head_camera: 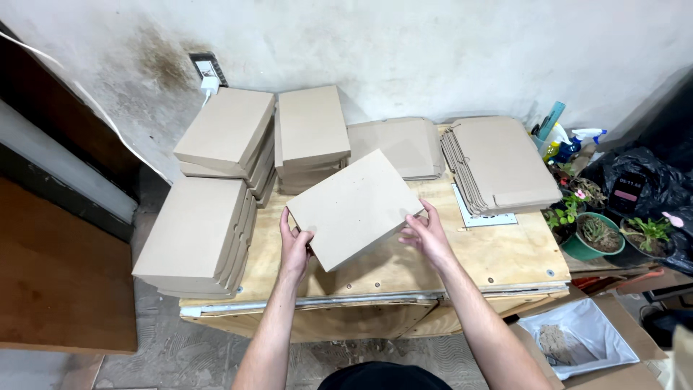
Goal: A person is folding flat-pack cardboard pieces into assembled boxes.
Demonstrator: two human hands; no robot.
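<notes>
A flat brown cardboard box is held tilted over the middle of a plywood table. My left hand grips its near left corner. My right hand holds its right edge with fingers curled under. Three stacks of the same closed boxes stand to the left and behind: one at the table's left edge, one behind it, one further right.
Piles of unfolded flat cardboard blanks lie at the back centre and back right. Potted plants, spray bottles and a black bag stand right of the table. An open carton with a white liner sits on the floor at lower right.
</notes>
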